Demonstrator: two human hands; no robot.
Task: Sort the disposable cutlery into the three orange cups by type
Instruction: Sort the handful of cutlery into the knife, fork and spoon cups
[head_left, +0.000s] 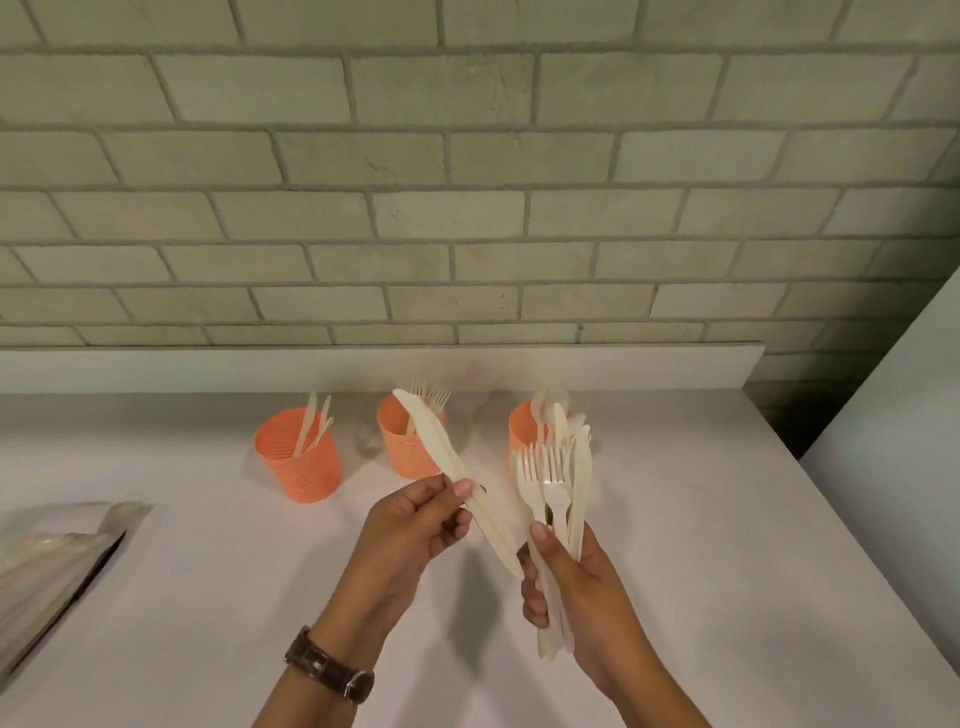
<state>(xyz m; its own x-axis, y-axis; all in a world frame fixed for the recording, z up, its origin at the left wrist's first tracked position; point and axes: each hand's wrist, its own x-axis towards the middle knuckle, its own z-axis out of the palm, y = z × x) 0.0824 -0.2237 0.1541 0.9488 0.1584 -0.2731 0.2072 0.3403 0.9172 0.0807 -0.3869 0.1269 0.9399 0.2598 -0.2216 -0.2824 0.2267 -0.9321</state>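
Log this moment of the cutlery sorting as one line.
left hand: holds knife | right hand: holds mixed bundle | three orange cups: partly filled

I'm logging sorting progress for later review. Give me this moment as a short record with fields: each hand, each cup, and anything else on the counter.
left hand: pinches knife(s), blade up and tilted left
right hand: grips mixed bundle with forks and knives showing
left cup: knives
middle cup: forks
right cup: spoons, partly hidden behind the bundle
counter: white, clear plastic packaging at left edge
wrist: watch on left
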